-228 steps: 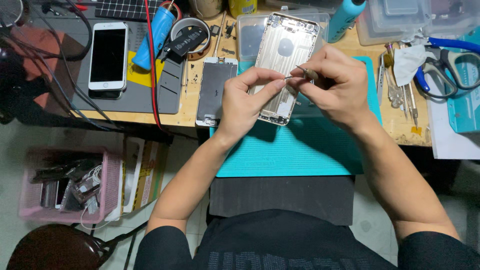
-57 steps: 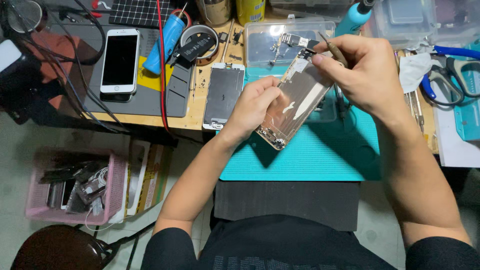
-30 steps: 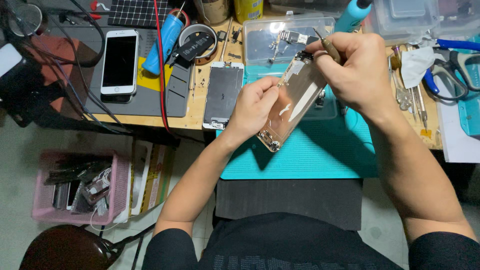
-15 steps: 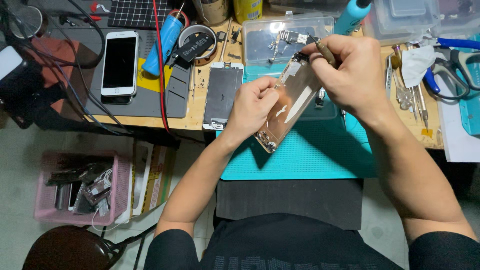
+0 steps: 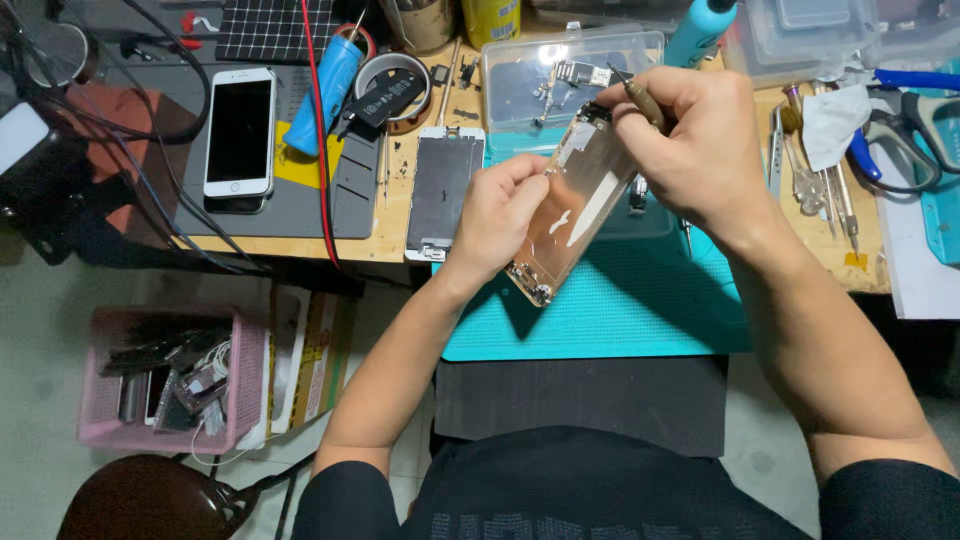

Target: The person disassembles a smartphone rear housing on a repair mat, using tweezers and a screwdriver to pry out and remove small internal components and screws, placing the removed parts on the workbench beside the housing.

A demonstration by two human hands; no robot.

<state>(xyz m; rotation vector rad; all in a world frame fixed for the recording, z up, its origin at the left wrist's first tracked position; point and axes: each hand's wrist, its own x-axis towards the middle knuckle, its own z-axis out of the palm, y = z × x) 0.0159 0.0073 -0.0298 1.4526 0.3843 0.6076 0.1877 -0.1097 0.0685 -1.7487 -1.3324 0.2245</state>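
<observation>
One phone housing (image 5: 575,205) clamped in left hand (image 5: 505,215), right hand (image 5: 690,140) grip pinching one tool (image 5: 640,98), two phones on bench.

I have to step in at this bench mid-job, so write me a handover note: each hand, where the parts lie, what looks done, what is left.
Left hand: grip on the side of the bare phone housing, held tilted above the teal mat.
Right hand: pinches a thin tool with its tip at the housing's upper end.
Parts: detached screen panel lies left of the mat; small parts sit in the clear tray behind the housing; a white phone rests on the grey mat.
Done: screen is off the housing.
Left: work at the housing's top end is under way; how far along is not visible.
</observation>
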